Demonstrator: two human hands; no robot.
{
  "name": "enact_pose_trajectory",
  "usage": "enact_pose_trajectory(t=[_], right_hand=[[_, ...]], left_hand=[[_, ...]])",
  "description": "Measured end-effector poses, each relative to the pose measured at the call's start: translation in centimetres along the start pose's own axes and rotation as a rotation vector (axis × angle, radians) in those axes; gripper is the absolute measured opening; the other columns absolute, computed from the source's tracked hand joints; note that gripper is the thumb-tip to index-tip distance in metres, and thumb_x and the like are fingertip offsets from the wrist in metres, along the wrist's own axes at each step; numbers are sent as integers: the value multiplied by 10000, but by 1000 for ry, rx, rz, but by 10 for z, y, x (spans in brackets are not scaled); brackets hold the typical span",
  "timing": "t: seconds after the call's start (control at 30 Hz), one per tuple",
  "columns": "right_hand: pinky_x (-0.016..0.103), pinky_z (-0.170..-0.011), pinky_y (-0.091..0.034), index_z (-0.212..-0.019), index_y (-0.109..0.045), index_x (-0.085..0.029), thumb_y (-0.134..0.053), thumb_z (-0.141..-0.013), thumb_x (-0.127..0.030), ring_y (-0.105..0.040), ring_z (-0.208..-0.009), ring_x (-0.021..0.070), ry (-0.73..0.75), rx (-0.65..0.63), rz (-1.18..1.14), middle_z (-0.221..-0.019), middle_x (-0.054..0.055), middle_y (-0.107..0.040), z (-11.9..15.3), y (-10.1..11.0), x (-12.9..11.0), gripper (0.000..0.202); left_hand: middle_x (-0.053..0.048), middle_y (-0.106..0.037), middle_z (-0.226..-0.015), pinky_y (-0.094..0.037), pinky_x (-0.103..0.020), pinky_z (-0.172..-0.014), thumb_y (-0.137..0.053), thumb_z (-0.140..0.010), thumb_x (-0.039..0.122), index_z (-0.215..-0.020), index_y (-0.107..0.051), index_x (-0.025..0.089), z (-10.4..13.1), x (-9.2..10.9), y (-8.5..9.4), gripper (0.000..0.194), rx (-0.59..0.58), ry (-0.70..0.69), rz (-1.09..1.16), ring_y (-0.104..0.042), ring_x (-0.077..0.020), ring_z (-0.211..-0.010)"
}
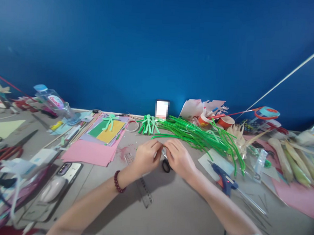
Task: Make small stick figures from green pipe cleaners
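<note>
My left hand (149, 156) and my right hand (180, 158) meet above the middle of the table, fingertips pinched close together. Whatever they hold is too small or too hidden to make out. Below and between them lies a pair of small scissors (166, 166) with black handles, partly covered by the hands. A clear ruler (144, 192) runs under my left wrist, which wears a dark red bead bracelet (118, 182). Just beyond the fingers are small green figures (148, 124) that look made of fuzzy pipe cleaners, and a pile of long green pipe cleaners (187, 133).
At right, a blue glue gun (223, 179) rests near a white sheet, with corn husks (294, 159) farther out. Orange paper cups (226, 122) stand behind. Leftward are pink paper (88, 152), a phone (71, 171), a white mouse (53, 189) and a plastic bottle (54, 100).
</note>
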State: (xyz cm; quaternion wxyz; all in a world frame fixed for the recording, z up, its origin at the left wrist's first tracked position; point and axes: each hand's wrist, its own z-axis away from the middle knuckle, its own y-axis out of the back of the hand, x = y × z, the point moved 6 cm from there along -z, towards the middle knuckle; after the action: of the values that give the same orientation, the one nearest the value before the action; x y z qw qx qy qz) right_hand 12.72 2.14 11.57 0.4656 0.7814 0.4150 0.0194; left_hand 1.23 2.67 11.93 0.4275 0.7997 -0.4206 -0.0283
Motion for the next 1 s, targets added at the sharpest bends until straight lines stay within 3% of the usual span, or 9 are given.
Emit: enact_pose_trajectory(t=[0.23, 0.33, 0.4, 0.47, 0.53, 0.67, 0.8, 0.9, 1.0], right_hand=[[365, -774, -486, -902, -596, -153, -360, -923, -107, -528, -823, 218, 145, 26, 149, -844, 104, -592, 2, -2, -9, 242], [359, -768, -489, -924, -603, -154, -375, -924, -111, -538, -831, 218, 206, 61, 181, -852, 105, -604, 3, -2, -11, 232], [356, -771, -487, -940, -600, -156, -388, -914, -106, -547, -848, 220, 211, 68, 160, -864, 106, -610, 4, -2, -11, 219], [351, -768, -483, -934, -591, -168, -397, -905, -107, -555, -853, 218, 147, 59, 87, -861, 96, -614, 2, -1, -6, 205], [338, -756, -482, -918, -582, -183, -416, -893, -125, -567, -849, 211, 24, 69, -8, -857, 83, -621, 0, 3, 2, 178], [290, -681, -482, -879, -592, -188, -491, -842, -167, -586, -723, 174, -211, 79, -172, -830, 58, -648, -3, 9, 20, 109], [258, -613, -464, -826, -609, -184, -522, -808, -188, -566, -619, 145, -354, 19, -286, -763, 32, -659, -3, 5, 31, 89], [246, -582, -453, -805, -612, -185, -524, -807, -200, -566, -608, 144, -392, -16, -334, -719, 19, -648, -3, 1, 31, 89], [256, -614, -465, -803, -604, -184, -515, -804, -170, -577, -639, 151, -351, -15, -324, -735, 22, -643, -3, 2, 26, 90]], left_hand=[[1, -551, -598, -357, -229, -534, -491, -830, 251, -686, -588, 144, 0, -26, -15, 203, -178, 468, 714, -488, -109, -565], [46, -412, -507, -263, -220, -452, -563, -796, 367, -643, -562, 143, 5, -35, -27, 271, -324, 678, 1030, -360, -71, -459], [31, -449, -555, -270, -217, -444, -591, -770, 377, -643, -544, 148, 8, -34, -31, 266, -449, 739, 1145, -398, -76, -478], [24, -474, -573, -303, -220, -455, -558, -803, 385, -674, -554, 151, 5, -33, -27, 267, -469, 671, 1068, -423, -83, -486], [7, -534, -616, -357, -230, -505, -526, -845, 369, -742, -588, 155, -2, -33, -17, 246, -357, 504, 793, -480, -102, -538], [-57, -656, -828, -436, -286, -671, -518, -880, 256, -892, -618, 161, -8, -12, 7, 138, -27, 6, 78, -603, -167, -761], [-63, -663, -847, -439, -322, -756, -477, -879, 92, -1011, -594, 136, 2, 10, 5, 182, 78, -387, -336, -616, -168, -784], [-58, -648, -806, -433, -334, -759, -479, -870, 69, -1003, -593, 114, 6, 14, 1, 180, 68, -481, -462, -605, -171, -758], [-48, -619, -736, -411, -310, -647, -471, -866, 71, -931, -602, 112, 6, 14, -3, 152, 44, -461, -486, -579, -164, -685]])
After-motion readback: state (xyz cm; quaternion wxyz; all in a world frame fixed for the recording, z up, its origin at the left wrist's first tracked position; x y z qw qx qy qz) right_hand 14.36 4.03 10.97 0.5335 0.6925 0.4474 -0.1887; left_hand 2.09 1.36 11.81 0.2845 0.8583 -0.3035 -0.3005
